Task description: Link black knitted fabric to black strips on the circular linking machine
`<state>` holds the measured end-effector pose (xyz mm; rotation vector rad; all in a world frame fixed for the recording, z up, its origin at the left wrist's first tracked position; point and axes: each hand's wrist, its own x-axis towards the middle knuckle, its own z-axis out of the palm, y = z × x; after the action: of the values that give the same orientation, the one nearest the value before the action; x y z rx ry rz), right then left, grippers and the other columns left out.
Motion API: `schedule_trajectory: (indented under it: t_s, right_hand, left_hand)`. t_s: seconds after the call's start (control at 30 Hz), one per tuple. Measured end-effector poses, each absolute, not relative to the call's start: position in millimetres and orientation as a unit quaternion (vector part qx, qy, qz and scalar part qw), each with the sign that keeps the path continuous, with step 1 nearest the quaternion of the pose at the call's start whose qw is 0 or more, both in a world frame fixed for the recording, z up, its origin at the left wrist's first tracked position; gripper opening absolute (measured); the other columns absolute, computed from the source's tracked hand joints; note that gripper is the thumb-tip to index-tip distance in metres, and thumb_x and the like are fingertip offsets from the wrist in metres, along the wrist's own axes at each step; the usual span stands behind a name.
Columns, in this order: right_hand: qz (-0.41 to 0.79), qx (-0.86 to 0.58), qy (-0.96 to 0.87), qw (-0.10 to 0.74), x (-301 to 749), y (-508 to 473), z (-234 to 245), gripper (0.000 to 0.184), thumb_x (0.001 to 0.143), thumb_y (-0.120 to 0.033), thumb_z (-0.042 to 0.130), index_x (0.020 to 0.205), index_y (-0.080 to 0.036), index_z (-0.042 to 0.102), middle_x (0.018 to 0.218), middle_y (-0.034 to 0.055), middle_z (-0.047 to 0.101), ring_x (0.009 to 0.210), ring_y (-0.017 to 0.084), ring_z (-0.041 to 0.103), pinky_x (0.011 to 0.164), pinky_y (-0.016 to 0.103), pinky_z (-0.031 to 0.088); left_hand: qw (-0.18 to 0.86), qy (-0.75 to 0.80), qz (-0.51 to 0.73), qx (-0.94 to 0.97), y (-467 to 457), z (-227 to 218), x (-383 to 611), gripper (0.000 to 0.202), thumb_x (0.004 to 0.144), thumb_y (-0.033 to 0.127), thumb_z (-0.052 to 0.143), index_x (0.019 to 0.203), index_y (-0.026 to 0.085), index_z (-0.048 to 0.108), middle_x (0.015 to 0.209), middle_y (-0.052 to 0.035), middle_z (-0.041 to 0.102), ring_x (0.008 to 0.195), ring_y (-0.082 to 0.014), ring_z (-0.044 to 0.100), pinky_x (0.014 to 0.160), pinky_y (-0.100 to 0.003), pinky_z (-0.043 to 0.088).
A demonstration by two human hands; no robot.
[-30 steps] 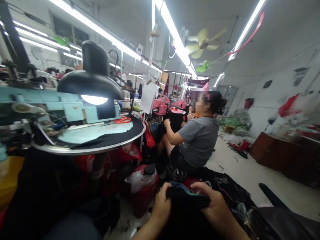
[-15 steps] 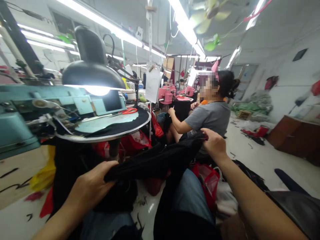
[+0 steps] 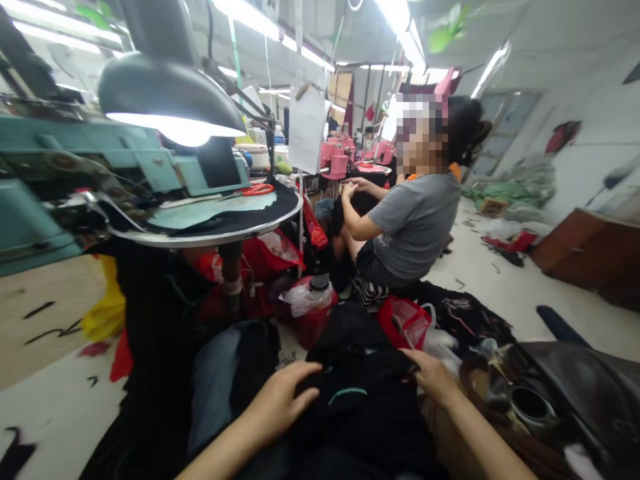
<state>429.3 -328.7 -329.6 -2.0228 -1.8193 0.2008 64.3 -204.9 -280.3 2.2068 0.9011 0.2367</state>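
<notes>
A black garment (image 3: 355,400) with a thin teal mark lies across my lap at the bottom centre. My left hand (image 3: 280,403) rests flat on its left side, fingers stretched out toward the right. My right hand (image 3: 433,375) lies on the garment's right edge, fingers curled down over the cloth. Whether it pinches the fabric I cannot make out. More black cloth (image 3: 165,347) hangs below the round machine table (image 3: 225,233) to my left.
A teal machine (image 3: 75,180) under a lit black lamp (image 3: 165,93) stands at the left, red scissors (image 3: 257,190) on its table. A seated co-worker in a grey shirt (image 3: 415,227) works ahead. Red bags (image 3: 407,323), a dark bag (image 3: 565,393) and scraps crowd the floor.
Both hands held the black garment stretched up between them; now it lies on my lap with both hands lowered onto it. The view has tilted downward.
</notes>
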Motion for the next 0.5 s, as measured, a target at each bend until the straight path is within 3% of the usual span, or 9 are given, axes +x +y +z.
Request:
schedule_trajectory:
  t_s: [0.07,0.1,0.17,0.27,0.33,0.37,0.4,0.43,0.5]
  right_hand:
    - [0.1,-0.73,-0.648,0.192,431,-336,-328,0.048,0.075,-0.008,0.049,0.114,-0.024,0.073,0.107,0.0047,0.077,0.097,0.021,0.074,0.087,0.032,0.058]
    - [0.109,-0.734,-0.644,0.186,432,-340,-322,0.046,0.076,-0.008,0.05,0.113,-0.024,0.073,0.104,0.0059,0.077,0.093,0.023,0.074,0.084,0.033,0.059]
    - [0.116,-0.744,-0.632,0.182,433,-345,-305,0.042,0.077,-0.009,0.05,0.11,-0.019,0.075,0.102,0.011,0.077,0.092,0.026,0.074,0.083,0.038,0.059]
    - [0.091,-0.748,-0.624,0.206,414,-334,-278,0.045,0.084,-0.013,0.046,0.125,-0.014,0.066,0.124,0.0168,0.068,0.115,0.027,0.065,0.101,0.044,0.05]
    - [0.072,-0.726,-0.643,0.232,387,-306,-264,0.054,0.086,-0.017,0.05,0.139,-0.021,0.053,0.139,0.0103,0.059,0.13,0.022,0.054,0.111,0.04,0.042]
    - [0.069,-0.709,-0.66,0.239,371,-286,-259,0.061,0.08,-0.017,0.058,0.14,-0.024,0.052,0.139,0.008,0.059,0.13,0.022,0.054,0.111,0.04,0.041]
    - [0.081,-0.695,-0.668,0.252,357,-265,-253,0.064,0.071,-0.012,0.063,0.133,-0.025,0.058,0.131,0.0074,0.065,0.124,0.025,0.059,0.11,0.042,0.042]
    - [0.073,-0.691,-0.672,0.258,344,-242,-245,0.054,0.066,-0.007,0.062,0.116,-0.025,0.069,0.111,0.0051,0.074,0.108,0.026,0.068,0.104,0.043,0.047]
    - [0.03,-0.689,-0.663,0.291,323,-201,-226,0.044,0.069,-0.001,0.054,0.103,-0.023,0.072,0.098,0.0051,0.076,0.095,0.024,0.072,0.093,0.039,0.055]
  left_hand:
    - [0.359,0.414,0.099,0.831,-190,-293,99,0.053,0.082,0.031,0.064,0.133,0.022,0.057,0.14,-0.0092,0.058,0.13,-0.0246,0.052,0.112,-0.036,0.037]
    - [0.36,0.423,0.09,0.827,-186,-300,112,0.051,0.078,0.029,0.068,0.128,0.02,0.061,0.135,-0.0118,0.061,0.127,-0.0277,0.055,0.109,-0.038,0.04]
    - [0.366,0.429,0.077,0.822,-182,-309,130,0.033,0.08,0.025,0.064,0.112,0.018,0.069,0.116,-0.0119,0.071,0.113,-0.0287,0.065,0.098,-0.037,0.047]
    - [0.366,0.432,0.103,0.818,-186,-310,138,0.023,0.088,0.02,0.051,0.104,0.021,0.069,0.1,-0.0079,0.075,0.101,-0.0253,0.07,0.088,-0.033,0.049]
    - [0.358,0.421,0.142,0.821,-187,-299,138,0.024,0.091,0.02,0.049,0.107,0.022,0.067,0.103,-0.0065,0.075,0.101,-0.0227,0.069,0.088,-0.029,0.049]
    - [0.355,0.41,0.171,0.823,-185,-291,135,0.025,0.092,0.022,0.048,0.108,0.023,0.066,0.106,-0.006,0.074,0.101,-0.0214,0.069,0.088,-0.028,0.05]
    - [0.35,0.394,0.207,0.824,-179,-282,132,0.027,0.093,0.024,0.046,0.113,0.023,0.065,0.112,-0.0057,0.073,0.104,-0.0197,0.068,0.09,-0.026,0.05]
    - [0.353,0.375,0.269,0.814,-172,-270,126,0.031,0.095,0.029,0.044,0.118,0.024,0.064,0.118,-0.0065,0.071,0.106,-0.0198,0.067,0.092,-0.027,0.05]
    - [0.362,0.35,0.363,0.784,-152,-244,110,0.037,0.095,0.037,0.045,0.127,0.029,0.061,0.125,-0.004,0.069,0.113,-0.0214,0.065,0.098,-0.03,0.05]
